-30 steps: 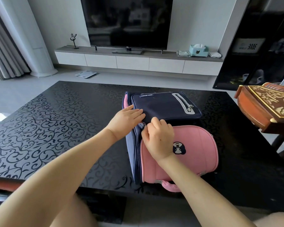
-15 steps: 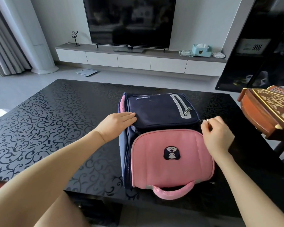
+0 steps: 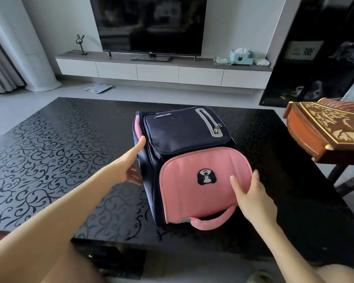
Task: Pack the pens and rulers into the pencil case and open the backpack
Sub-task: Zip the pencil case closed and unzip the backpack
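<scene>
My right thumb lies flat on the pink flap (image 3: 192, 186) while the fingers curl under its right edge, so my right hand (image 3: 253, 199) pinches the flap, forearm reaching in from the lower right. My left hand (image 3: 129, 166) is spread, thumb pointing up, straight fingers pressed to the navy left side of the backpack (image 3: 184, 135), arm stretched out from the lower left. The backpack lies front upward on the black scroll-patterned table (image 3: 49, 150), pink handle (image 3: 213, 221) towards me, a wooden stringed instrument (image 3: 325, 129) off to the right
</scene>
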`<move>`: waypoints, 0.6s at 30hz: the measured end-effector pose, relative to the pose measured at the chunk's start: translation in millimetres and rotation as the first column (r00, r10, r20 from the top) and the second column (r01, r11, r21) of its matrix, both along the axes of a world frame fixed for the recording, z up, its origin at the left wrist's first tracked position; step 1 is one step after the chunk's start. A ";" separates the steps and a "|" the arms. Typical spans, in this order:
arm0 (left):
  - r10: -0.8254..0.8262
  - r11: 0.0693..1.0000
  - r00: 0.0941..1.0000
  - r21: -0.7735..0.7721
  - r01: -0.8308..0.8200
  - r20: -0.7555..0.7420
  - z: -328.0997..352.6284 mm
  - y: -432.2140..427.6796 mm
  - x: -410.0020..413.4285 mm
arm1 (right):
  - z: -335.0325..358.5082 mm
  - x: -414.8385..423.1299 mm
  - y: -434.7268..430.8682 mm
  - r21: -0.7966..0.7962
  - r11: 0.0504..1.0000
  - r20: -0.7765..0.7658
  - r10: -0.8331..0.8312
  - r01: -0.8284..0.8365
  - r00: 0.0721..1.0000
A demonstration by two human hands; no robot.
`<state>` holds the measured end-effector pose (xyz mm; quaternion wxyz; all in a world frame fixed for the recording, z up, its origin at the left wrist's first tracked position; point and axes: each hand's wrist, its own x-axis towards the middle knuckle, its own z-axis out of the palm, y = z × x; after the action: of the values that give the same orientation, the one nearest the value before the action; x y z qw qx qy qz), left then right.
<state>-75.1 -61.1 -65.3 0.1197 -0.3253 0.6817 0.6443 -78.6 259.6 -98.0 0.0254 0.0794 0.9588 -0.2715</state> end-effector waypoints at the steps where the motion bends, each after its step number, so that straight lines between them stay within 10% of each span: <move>1: -0.027 0.991 0.999 0.132 0.020 0.045 0.9 5.6 -1.1 | -7.1 9.8 2.0 -0.065 0.997 0.043 -0.030 0.033 0.999; 6: 0.158 0.904 0.985 0.390 -0.175 0.075 1.8 53.5 -6.0 | -31.2 36.1 -10.6 -0.449 0.876 0.178 -0.105 0.175 0.978; 10: 0.211 0.834 0.974 0.503 -0.225 0.086 5.1 104.4 -14.0 | -20.1 24.7 -19.2 -0.858 0.407 0.226 -0.249 0.313 0.942; 18: 0.175 0.823 0.985 0.548 -0.147 0.001 30.1 180.8 -35.7 | -10.0 -26.0 6.7 -0.948 0.302 -0.046 -0.445 0.101 0.894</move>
<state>-110.8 119.7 -35.2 0.1358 -0.3180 0.4424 0.8274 -104.6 266.4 -108.0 -0.1276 0.1726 0.5964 -0.7735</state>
